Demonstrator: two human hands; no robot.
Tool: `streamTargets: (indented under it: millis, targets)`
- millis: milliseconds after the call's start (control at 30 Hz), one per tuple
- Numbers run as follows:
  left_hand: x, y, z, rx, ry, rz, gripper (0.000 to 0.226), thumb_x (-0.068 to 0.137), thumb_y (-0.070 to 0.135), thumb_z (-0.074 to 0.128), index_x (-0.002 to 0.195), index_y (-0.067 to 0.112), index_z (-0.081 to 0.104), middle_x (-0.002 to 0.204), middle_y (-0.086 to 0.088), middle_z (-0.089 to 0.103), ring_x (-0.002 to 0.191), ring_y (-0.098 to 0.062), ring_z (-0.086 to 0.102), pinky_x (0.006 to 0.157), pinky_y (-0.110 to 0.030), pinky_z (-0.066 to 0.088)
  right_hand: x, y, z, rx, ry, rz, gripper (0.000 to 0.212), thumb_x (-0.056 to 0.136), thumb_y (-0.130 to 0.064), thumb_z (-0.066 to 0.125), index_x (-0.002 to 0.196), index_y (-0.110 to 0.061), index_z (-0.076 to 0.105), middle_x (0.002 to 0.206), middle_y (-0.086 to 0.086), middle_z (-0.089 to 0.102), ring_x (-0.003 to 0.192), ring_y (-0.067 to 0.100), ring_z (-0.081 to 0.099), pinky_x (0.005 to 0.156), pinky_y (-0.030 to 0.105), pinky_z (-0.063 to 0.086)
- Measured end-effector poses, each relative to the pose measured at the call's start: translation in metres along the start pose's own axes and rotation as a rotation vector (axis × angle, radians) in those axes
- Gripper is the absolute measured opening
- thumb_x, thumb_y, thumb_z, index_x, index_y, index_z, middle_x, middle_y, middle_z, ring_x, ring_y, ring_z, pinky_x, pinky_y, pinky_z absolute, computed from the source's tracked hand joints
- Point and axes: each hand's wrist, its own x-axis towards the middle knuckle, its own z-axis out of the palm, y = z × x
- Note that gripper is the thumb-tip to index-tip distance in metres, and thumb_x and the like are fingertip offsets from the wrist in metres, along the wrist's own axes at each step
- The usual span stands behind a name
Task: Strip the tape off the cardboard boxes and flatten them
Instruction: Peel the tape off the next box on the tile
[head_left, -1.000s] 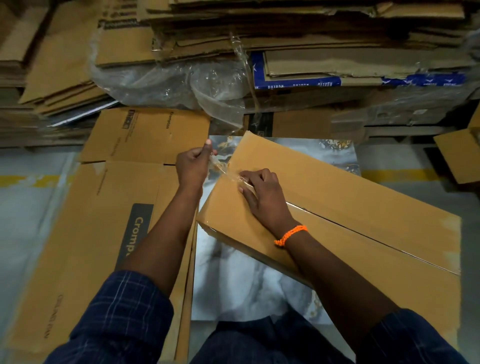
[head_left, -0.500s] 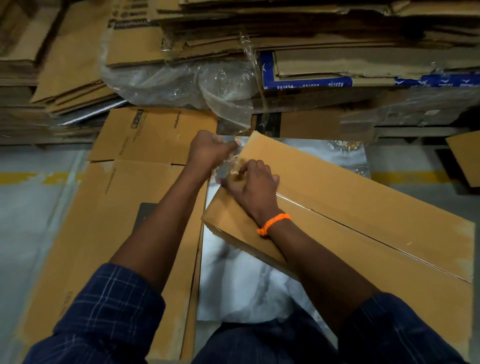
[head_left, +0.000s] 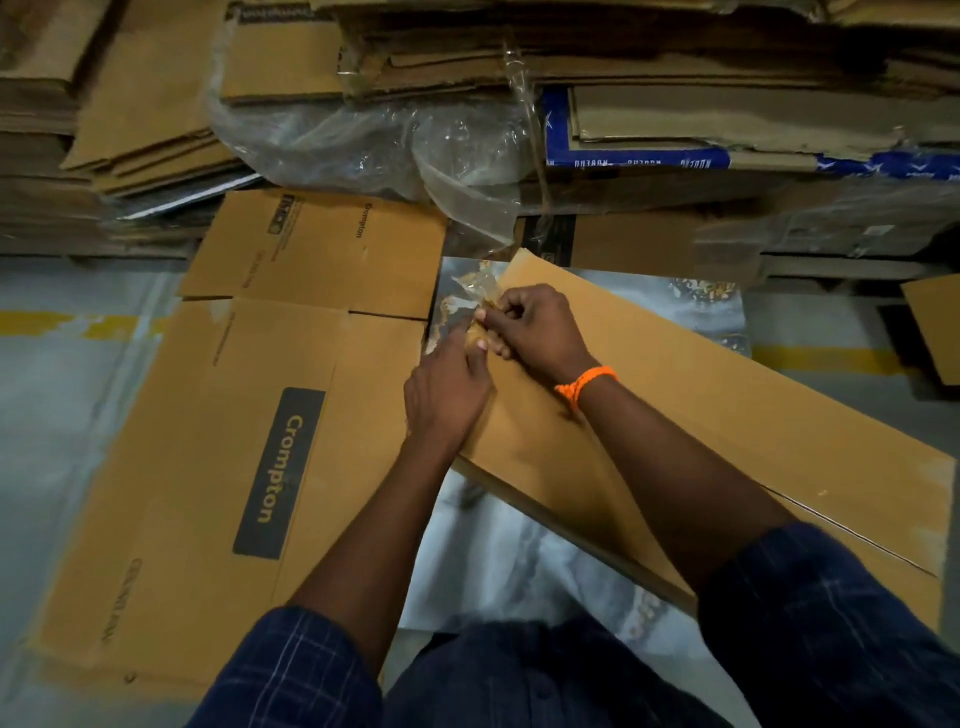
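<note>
Tape (head_left: 474, 296), clear and crumpled, was at the far left corner of the cardboard box (head_left: 727, 415), and I saw both hands meeting on it. The right hand (head_left: 540, 327), fingers curled, pinched it at the corner. The left hand (head_left: 448, 387) was just beside and nearer to me, its fingertips pinching the same strip. The box lay on a marbled sheet (head_left: 493, 545), next to a flattened Crompton carton (head_left: 208, 467).

This looks like a warehouse or a scrap-cardboard store. Stacks of flattened cardboard (head_left: 727, 119) are piled along the far side, with clear plastic wrap (head_left: 363, 140) bunched among them. A flattened Crompton carton (head_left: 208, 467) lies at left on the grey floor (head_left: 62, 415), which is crossed by a painted yellow line (head_left: 821, 358).
</note>
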Motion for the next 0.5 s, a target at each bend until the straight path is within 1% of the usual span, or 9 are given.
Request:
streamTargets:
  millis: [67,133,167,233,300,333,400,467,500]
  targets:
    - [0.003,-0.002,-0.003,-0.055,0.02,-0.06,0.043,0.106,0.04,0.041,0.148,0.041,0.045,0.135,-0.004,0.065,0.117,-0.033,0.061,0.092,-0.041,0.048,0.009,0.002,-0.016,0.079,0.133,0.058,0.035,0.093,-0.028,0.072,0.068,-0.004,0.064,0.055,0.008,0.063,0.043,0.014,0.054,0.048,0.027,0.044]
    - [0.005,-0.002,-0.004,-0.144,0.053,-0.12,0.04,0.104,0.044,0.047,0.143,0.043,0.053,0.132,0.001,0.067,0.117,-0.029,0.063,0.092,-0.037,0.048,0.01,0.008,-0.034,0.308,0.277,0.172,0.026,0.095,-0.031,0.069,0.083,-0.008,0.068,0.064,0.007,0.06,0.049,0.011,0.051,0.048,0.028,0.045]
    - [0.007,-0.002,-0.004,-0.169,0.058,-0.145,0.039,0.102,0.047,0.048,0.14,0.042,0.057,0.132,0.002,0.067,0.118,-0.027,0.063,0.092,-0.035,0.047,0.006,0.009,-0.041,0.396,0.28,0.202,0.025,0.097,-0.032,0.067,0.09,-0.007,0.068,0.07,0.007,0.061,0.053,0.012,0.053,0.051,0.029,0.048]
    - [0.011,0.002,-0.003,-0.152,0.027,-0.193,0.041,0.102,0.051,0.047,0.139,0.037,0.059,0.133,0.0,0.067,0.12,-0.028,0.062,0.092,-0.035,0.045,-0.001,0.006,-0.047,0.475,0.198,0.203,0.027,0.101,-0.033,0.06,0.098,-0.007,0.067,0.083,0.009,0.066,0.065,0.016,0.058,0.063,0.028,0.053]
    - [0.009,0.007,-0.001,-0.063,0.019,-0.172,0.045,0.104,0.049,0.042,0.145,0.034,0.051,0.139,-0.003,0.062,0.123,-0.03,0.059,0.094,-0.038,0.044,-0.006,-0.004,-0.047,0.531,0.089,0.2,0.029,0.105,-0.035,0.052,0.098,-0.01,0.064,0.094,0.013,0.072,0.076,0.018,0.064,0.076,0.03,0.056]
    - [0.007,0.008,0.0,-0.044,0.035,-0.117,0.047,0.105,0.046,0.04,0.15,0.034,0.043,0.146,-0.003,0.055,0.128,-0.029,0.055,0.096,-0.04,0.044,-0.007,-0.008,-0.046,0.564,0.049,0.233,0.031,0.106,-0.037,0.048,0.098,-0.011,0.062,0.095,0.013,0.074,0.076,0.018,0.067,0.077,0.031,0.058]
    - [-0.001,0.009,0.005,-0.02,0.085,0.107,0.054,0.105,0.039,0.039,0.158,0.033,0.028,0.162,0.0,0.035,0.143,-0.024,0.04,0.105,-0.043,0.042,-0.009,-0.013,-0.045,0.632,0.014,0.331,0.034,0.107,-0.041,0.044,0.1,-0.011,0.06,0.079,0.009,0.072,0.064,0.018,0.067,0.067,0.033,0.058]
    - [-0.001,0.007,0.015,0.169,0.042,0.325,0.054,0.105,0.04,0.033,0.158,0.032,0.028,0.167,0.0,0.026,0.151,-0.024,0.027,0.115,-0.048,0.036,-0.01,-0.009,-0.046,0.641,0.027,0.416,0.037,0.106,-0.043,0.045,0.098,-0.011,0.063,0.058,-0.002,0.055,0.048,0.014,0.05,0.054,0.031,0.045]
    - [0.0,0.005,0.018,0.26,0.004,0.356,0.054,0.105,0.043,0.029,0.158,0.033,0.031,0.167,0.002,0.024,0.153,-0.024,0.023,0.117,-0.051,0.034,-0.011,-0.006,-0.05,0.616,0.044,0.447,0.038,0.106,-0.043,0.046,0.096,-0.012,0.064,0.053,-0.005,0.045,0.045,0.012,0.04,0.051,0.028,0.036]
